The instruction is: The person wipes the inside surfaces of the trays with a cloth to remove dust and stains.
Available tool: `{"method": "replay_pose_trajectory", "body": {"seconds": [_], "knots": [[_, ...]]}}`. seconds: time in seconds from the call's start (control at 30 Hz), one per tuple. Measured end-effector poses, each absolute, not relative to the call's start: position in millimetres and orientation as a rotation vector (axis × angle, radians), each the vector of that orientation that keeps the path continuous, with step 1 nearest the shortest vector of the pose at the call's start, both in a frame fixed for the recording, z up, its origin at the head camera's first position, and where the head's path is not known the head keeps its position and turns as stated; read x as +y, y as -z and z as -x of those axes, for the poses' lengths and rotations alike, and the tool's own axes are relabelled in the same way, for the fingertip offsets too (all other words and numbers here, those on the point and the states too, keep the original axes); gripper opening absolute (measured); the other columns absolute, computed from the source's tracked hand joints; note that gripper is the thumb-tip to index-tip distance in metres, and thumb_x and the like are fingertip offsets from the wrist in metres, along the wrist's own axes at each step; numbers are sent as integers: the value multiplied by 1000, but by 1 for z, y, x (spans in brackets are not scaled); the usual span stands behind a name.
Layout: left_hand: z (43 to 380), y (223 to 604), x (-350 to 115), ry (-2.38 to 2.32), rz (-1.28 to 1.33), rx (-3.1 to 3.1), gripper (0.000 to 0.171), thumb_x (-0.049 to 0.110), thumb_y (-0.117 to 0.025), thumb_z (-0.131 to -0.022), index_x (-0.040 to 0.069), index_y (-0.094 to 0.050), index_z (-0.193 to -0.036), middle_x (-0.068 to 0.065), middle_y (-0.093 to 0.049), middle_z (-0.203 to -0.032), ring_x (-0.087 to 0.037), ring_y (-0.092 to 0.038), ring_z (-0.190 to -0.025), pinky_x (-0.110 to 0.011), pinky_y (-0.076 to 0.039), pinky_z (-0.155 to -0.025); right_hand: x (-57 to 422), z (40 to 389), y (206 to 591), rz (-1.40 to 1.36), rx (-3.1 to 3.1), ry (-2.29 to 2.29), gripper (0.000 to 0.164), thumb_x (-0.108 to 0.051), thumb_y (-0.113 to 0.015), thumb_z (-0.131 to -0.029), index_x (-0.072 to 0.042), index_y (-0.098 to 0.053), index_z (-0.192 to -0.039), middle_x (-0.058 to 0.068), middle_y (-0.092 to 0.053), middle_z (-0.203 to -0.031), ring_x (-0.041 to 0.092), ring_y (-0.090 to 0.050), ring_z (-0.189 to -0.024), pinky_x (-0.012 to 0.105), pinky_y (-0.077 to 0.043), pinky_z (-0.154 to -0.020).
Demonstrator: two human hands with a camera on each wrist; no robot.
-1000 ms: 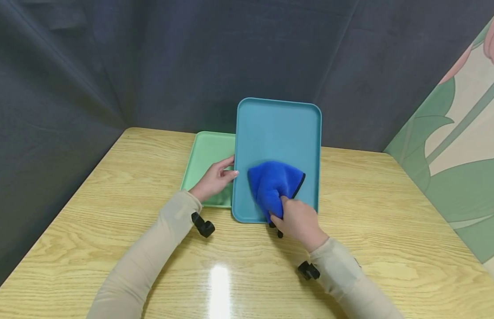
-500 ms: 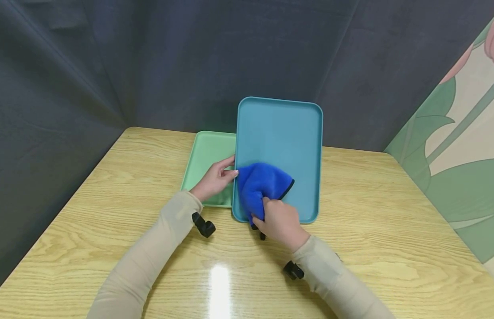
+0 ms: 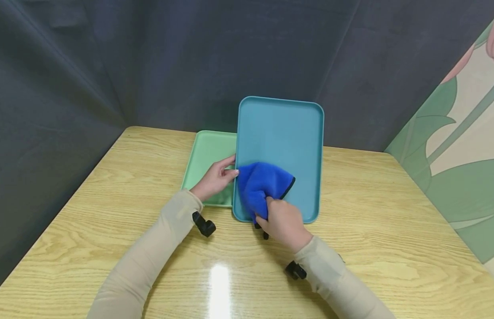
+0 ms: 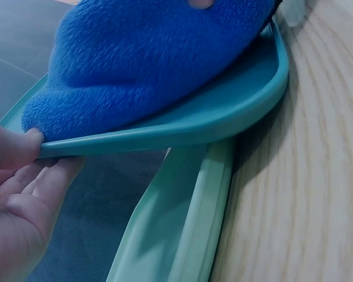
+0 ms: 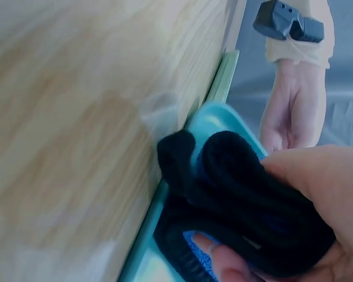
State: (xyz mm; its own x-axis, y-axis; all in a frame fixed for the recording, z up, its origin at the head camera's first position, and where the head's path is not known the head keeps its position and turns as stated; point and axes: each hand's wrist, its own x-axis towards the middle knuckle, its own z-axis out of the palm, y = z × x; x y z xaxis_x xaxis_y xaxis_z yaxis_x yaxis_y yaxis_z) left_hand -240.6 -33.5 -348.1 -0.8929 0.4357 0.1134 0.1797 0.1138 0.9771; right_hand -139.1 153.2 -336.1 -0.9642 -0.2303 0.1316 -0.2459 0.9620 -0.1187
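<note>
A blue tray stands tilted up, its left part over a green tray on the table. My left hand pinches the blue tray's left rim; in the left wrist view the thumb lies on top and the fingers are underneath. Bunched in my right hand is a fluffy blue cloth with black edging, pressed against the lower left of the blue tray. The right wrist view shows the folded black edge of the cloth between thumb and fingers. The cloth reaches the rim beside my left thumb.
The wooden table extends on both sides of the trays. A dark curtain hangs behind it, and a wall panel with painted leaves borders the right side. Black wrist mounts are worn on both arms.
My right hand has slid the cloth left across the blue tray to its left rim, then very slightly right. My left hand keeps its hold; the blue tray has barely shifted.
</note>
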Motion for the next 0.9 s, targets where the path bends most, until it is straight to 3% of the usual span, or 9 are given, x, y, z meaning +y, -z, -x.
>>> {"method": "replay_pose_trajectory", "body": {"seconds": [0.6, 0.9], "knots": [[243, 350, -32, -1871, -606, 2184, 55, 4, -46, -97, 10, -27, -148, -19, -43, -139, -33, -52, -123, -37, -49, -100, 218, 136, 331, -133, -3062, -234, 32, -30, -68, -82, 0, -57, -87, 11, -57, -63, 23, -55, -53, 33, -41, -39], [243, 351, -32, -1859, -593, 2188, 55, 5, -46, -97, 11, -26, -148, -18, -43, -139, -32, -51, -124, -38, -47, -102, 232, 137, 329, -84, -3090, -240, 34, -31, -66, -83, 1, -58, -94, 14, -60, -70, 26, -59, -58, 36, -44, -41]]}}
